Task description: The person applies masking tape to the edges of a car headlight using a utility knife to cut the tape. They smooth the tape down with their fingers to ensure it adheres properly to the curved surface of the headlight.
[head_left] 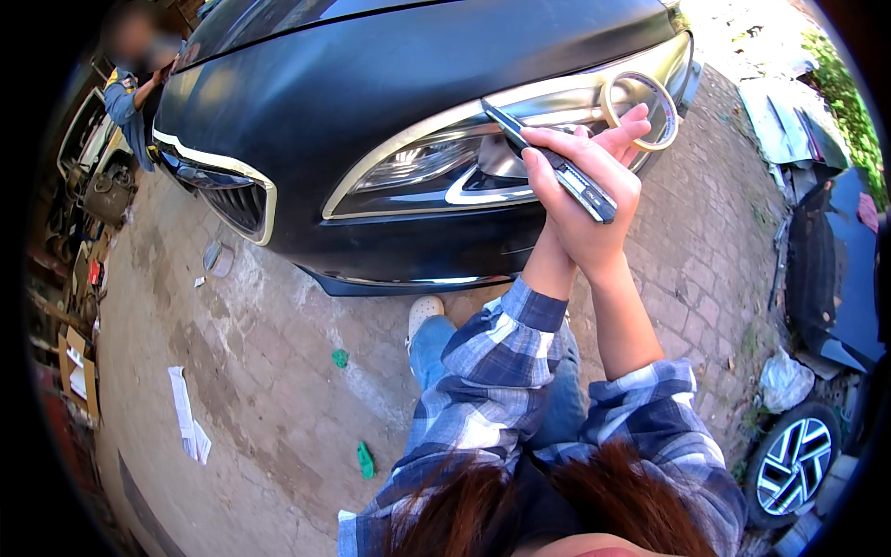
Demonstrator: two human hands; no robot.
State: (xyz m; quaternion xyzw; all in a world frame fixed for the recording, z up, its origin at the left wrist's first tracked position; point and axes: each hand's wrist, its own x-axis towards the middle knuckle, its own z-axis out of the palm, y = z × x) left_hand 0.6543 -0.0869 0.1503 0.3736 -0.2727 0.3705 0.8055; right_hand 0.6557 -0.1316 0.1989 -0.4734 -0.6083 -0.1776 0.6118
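My right hand is closed around a black-and-silver utility knife. The knife's front end reaches the masking tape that borders the top edge of the car headlight. Behind my right wrist my left forearm crosses over, and most of my left hand is hidden. Its visible fingers reach into a roll of masking tape, which hangs on them in front of the headlight's right part. The dark car's front fills the upper middle, with tape around the grille too.
Another person stands at the car's far left side. On the paved floor lie a paper strip and green scraps. To the right are a wheel, a plastic bag and a dark car panel. A cardboard box stands left.
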